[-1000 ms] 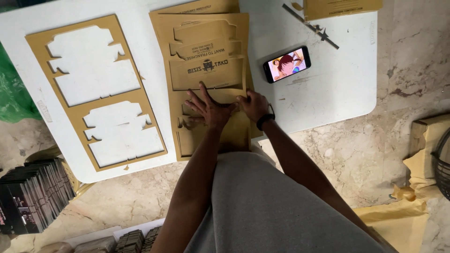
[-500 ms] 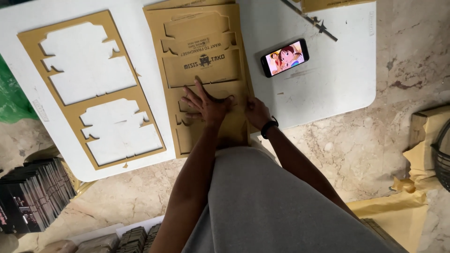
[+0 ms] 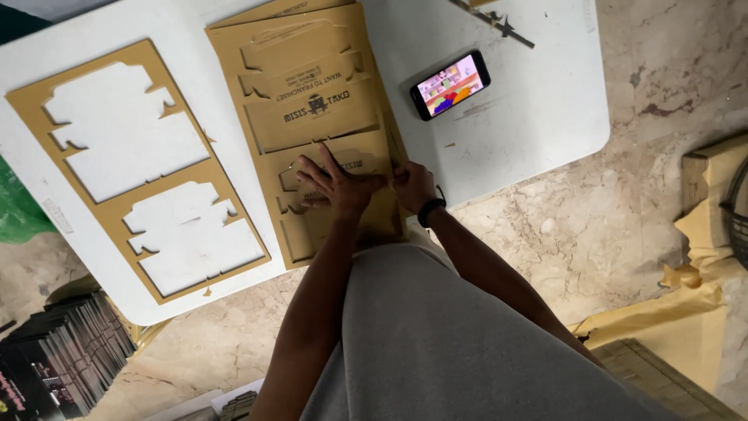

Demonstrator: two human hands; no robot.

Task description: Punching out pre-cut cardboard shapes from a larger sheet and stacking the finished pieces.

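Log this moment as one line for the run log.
left hand: flat on cardboard sheet | right hand: at sheet's right edge | empty frame: left | phone: right, screen lit | table: white

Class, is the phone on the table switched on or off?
On. The phone lies face up on the white table, its screen lit with a colourful picture.

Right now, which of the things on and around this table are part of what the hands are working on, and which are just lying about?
In use:
- stack of die-cut cardboard sheets
- left hand, pressed flat on it
- right hand, at its right edge

Lying about:
- empty cardboard frame
- phone, screen lit
- dark tool
- dark stack on floor
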